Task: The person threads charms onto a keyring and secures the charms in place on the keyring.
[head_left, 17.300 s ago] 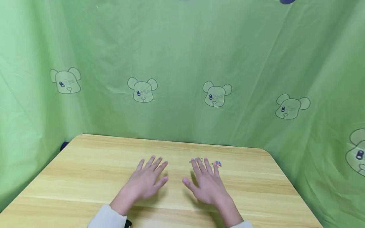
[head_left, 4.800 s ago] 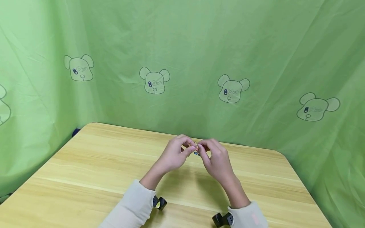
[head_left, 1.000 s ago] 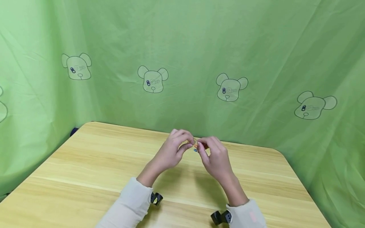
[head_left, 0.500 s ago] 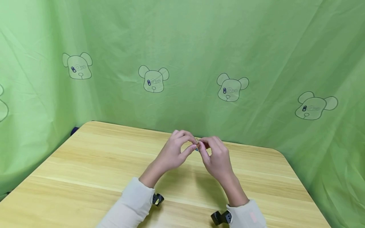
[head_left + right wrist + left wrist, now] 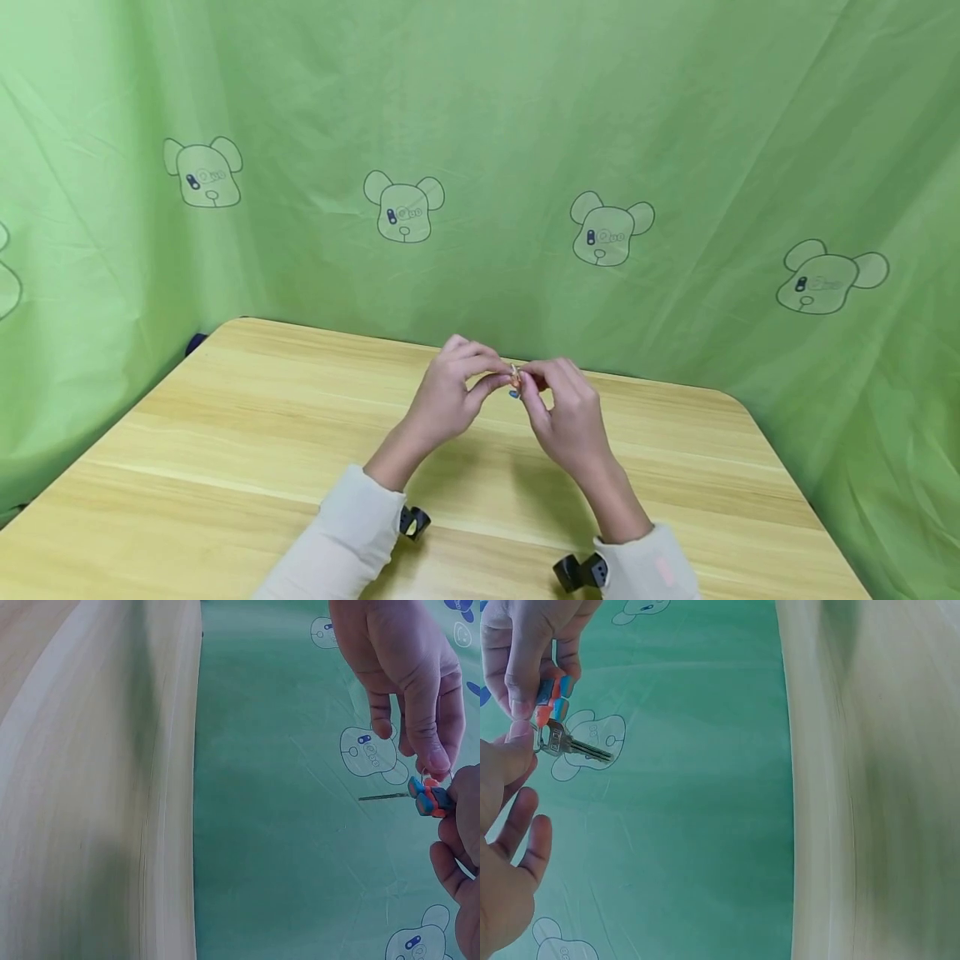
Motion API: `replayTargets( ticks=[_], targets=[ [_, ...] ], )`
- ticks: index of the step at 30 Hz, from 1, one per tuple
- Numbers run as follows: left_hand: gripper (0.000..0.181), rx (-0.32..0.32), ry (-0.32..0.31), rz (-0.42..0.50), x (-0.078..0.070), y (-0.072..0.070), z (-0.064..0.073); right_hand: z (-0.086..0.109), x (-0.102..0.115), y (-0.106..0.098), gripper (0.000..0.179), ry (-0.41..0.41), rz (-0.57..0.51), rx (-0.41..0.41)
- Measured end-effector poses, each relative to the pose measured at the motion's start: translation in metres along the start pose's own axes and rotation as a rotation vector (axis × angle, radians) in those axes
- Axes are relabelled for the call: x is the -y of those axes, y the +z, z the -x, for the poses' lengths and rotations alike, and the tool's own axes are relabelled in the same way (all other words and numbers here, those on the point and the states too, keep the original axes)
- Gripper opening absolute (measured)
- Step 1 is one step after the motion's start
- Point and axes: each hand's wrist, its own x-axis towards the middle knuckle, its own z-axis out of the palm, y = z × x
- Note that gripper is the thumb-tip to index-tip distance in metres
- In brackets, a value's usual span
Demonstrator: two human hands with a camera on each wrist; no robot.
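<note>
Both hands meet above the far part of the table, fingertips close together. In the left wrist view, my left hand pinches a thin metal key ring between thumb and finger. A silver key hangs from it with its blade sticking out. My right hand grips a small orange-and-blue charm right beside the ring, its blue ends showing. The key blade points away from the fingers in the right wrist view. In the head view, fingers partly cover the charm; fingertips hide where ring and charm meet.
The light wooden table has rounded far corners. Behind and beside it hangs a green curtain printed with bear heads. A black wrist camera sits at the right cuff, another wrist camera at the left.
Earlier, the key and charm lay on the table under flat, spread hands; now both are held up. Over the last second the left fingers shift slightly at the ring while the right hand stays nearly still.
</note>
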Motion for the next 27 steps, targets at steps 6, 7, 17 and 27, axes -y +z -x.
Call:
replayTargets(
  ticks=[6,7,17,27],
  targets=[
    [0.004,-0.055,0.039,-0.001,0.0001,0.0003,-0.0008,-0.0010,0.0009,-0.0006,0.004,-0.007,0.004,-0.009],
    [0.004,-0.063,0.046,0.002,0.0003,0.0004,-0.0008,-0.0011,0.0011,-0.0007,0.004,-0.005,0.004,-0.009],
    [0.005,-0.106,0.057,0.068,0.0029,0.0007,-0.0006,-0.0013,0.0012,-0.0006,0.005,-0.002,-0.020,-0.026],
    [0.006,-0.078,-0.013,0.092,0.0017,-0.0012,-0.0013,-0.0029,0.0030,-0.0040,0.004,-0.002,-0.014,-0.001]
  ],
)
